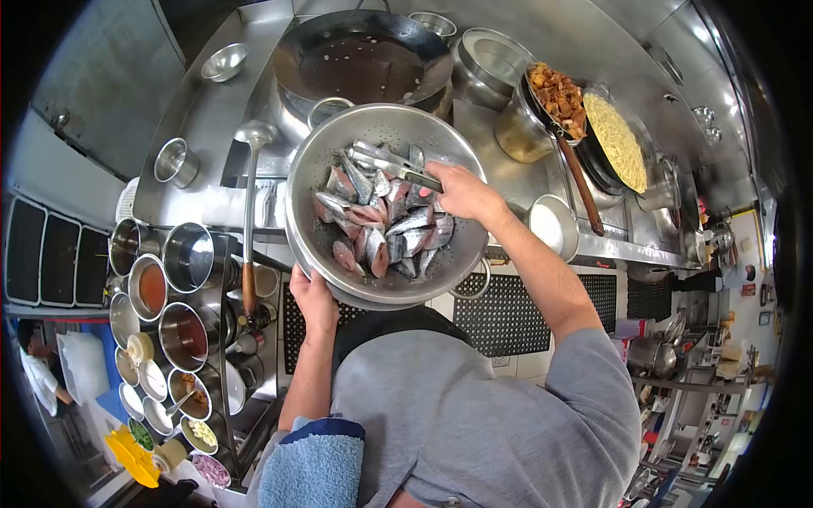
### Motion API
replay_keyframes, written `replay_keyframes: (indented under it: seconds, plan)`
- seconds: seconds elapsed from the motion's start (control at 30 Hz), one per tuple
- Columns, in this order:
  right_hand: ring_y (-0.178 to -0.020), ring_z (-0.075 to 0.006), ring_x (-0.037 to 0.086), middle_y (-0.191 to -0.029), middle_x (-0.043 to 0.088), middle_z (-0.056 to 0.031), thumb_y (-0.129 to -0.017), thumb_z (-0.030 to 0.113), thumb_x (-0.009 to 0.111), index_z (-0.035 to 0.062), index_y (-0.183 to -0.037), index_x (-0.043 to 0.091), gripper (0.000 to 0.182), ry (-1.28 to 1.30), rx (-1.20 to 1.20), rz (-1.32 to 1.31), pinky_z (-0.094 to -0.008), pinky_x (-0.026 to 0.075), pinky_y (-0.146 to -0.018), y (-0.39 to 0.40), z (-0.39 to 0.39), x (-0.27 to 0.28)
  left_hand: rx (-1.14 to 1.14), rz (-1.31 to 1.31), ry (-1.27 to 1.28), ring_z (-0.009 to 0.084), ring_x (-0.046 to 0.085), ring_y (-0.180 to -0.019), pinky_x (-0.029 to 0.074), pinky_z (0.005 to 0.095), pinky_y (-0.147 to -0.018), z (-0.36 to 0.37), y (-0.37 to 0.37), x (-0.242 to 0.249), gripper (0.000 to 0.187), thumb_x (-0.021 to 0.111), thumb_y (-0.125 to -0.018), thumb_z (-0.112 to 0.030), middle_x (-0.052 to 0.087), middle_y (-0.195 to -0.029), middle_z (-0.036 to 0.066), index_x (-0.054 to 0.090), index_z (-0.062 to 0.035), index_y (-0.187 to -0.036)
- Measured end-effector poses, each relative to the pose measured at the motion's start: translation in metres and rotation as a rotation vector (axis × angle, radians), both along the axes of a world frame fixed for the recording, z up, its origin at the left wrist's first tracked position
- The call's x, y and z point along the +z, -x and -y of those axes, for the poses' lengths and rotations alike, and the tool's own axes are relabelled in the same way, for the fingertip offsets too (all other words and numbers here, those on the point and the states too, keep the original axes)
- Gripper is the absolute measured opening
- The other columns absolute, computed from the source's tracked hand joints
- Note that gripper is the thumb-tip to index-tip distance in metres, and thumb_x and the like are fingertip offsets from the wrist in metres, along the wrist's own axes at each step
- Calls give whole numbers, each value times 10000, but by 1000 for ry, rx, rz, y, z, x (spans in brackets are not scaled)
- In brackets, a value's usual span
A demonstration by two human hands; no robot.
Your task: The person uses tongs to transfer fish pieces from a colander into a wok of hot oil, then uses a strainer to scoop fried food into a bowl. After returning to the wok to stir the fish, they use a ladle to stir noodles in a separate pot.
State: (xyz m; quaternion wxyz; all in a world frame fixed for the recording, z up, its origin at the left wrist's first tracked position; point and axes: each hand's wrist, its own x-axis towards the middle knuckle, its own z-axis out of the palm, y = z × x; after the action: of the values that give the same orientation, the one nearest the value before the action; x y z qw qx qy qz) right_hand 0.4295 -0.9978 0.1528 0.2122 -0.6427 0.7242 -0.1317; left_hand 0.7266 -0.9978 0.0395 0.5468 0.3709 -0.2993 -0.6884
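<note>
A large steel colander (457, 152) with perforated walls is in front of my body, filled in the middle with cut fish pieces (373, 216), silver-skinned with pink flesh. My left hand (313, 300) grips the near-left edge of the colander, its fingers partly hidden beneath. Metal tongs (385, 161) are in my right hand (464, 191), which reaches over the right rim. Their tips point left, among the fish at the far side. Just beyond the colander sits a wok (292, 72) of dark liquid.
A long-handled ladle (252, 169) lies left of the colander. Pots and bowls of sauces and ingredients (186, 334) crowd the left side. At the right stand a strainer of browned pieces (555, 97), a pan of noodles (616, 144) and a white-filled pot (552, 227). Black mats (508, 313) cover the floor.
</note>
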Motion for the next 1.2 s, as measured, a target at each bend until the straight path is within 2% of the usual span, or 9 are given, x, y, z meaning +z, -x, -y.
replay_keyframes:
  seconds: [0.1, 0.2, 0.3, 0.43, 0.53, 0.73, 0.93, 1.03, 1.2]
  plan:
    - [-1060, -386, 588, -1062, 641, -205, -813, 85, 648, 23, -1084, 561, 292, -35, 14, 52, -444, 459, -884, 0, -1, 6, -2, -6, -5, 102, 604, -817, 491, 246, -753, 1, 1, 0, 120, 542, -934, -9, 647, -959, 46, 581, 9, -1045]
    - [-1095, -370, 578, -1113, 623, -224, -872, 257, 655, 8, -1156, 566, 387, -84, -133, 71, -429, 450, -917, -2, -12, 46, -23, -3, 2, 105, 601, -824, 489, 250, -765, 3, -1, -4, 132, 526, -931, 6, 644, -964, 48, 581, 10, -1051]
    - [-1058, -385, 595, -1109, 626, -242, -874, 450, 630, -12, -1167, 559, 551, 194, -75, -90, -441, 472, -872, 4, -41, 60, -28, 5, -1, 110, 600, -837, 485, 257, -784, 2, -3, -6, 138, 516, -927, 14, 641, -969, 46, 581, 8, -1049]
    - [-993, -400, 608, -1097, 584, -245, -931, 432, 546, -46, -1270, 481, 590, 20, -13, -418, -464, 485, -864, -1, -78, 77, -58, -7, 12, 111, 596, -857, 476, 258, -801, 6, -4, -8, 133, 527, -926, 2, 642, -979, 47, 580, 6, -1048]
    - [-996, -420, 602, -1165, 545, -239, -937, 431, 518, 1, -1360, 415, 612, -170, 2, -544, -457, 496, -861, -17, -89, 102, -79, -14, 20, 108, 592, -863, 469, 255, -801, 4, -6, -8, 135, 547, -922, -13, 642, -988, 47, 579, 6, -1052]
    - [-865, -363, 642, -1009, 565, -192, -933, 348, 540, -33, -1252, 472, 502, -158, 156, -739, -430, 524, -770, -12, -92, 103, -90, -23, 33, 102, 587, -867, 461, 248, -801, 9, -6, -17, 154, 562, -898, -13, 644, -988, 41, 583, 4, -1049]
    - [-843, -264, 667, -996, 618, -110, -892, 264, 572, 18, -1145, 575, 353, 10, 311, -802, -389, 538, -713, -15, -83, 98, -99, -29, 44, 91, 574, -851, 453, 241, -795, 8, -6, -9, 170, 532, -892, 9, 638, -985, 27, 580, 2, -1055]
    - [-824, -249, 676, -987, 635, -85, -869, 242, 593, 34, -1084, 611, 300, 36, 303, -855, -387, 547, -689, -10, -71, 80, -97, -26, 41, 87, 566, -836, 452, 241, -787, 7, -8, -9, 173, 528, -892, 13, 635, -979, 23, 578, 4, -1058]
    - [-844, -244, 680, -963, 655, -63, -866, 246, 608, 111, -1115, 639, 285, -5, 241, -892, -389, 551, -701, -7, -65, 88, -100, -29, 57, 90, 566, -844, 454, 245, -789, 8, -7, -6, 162, 535, -889, 14, 635, -985, 25, 577, 1, -1045]
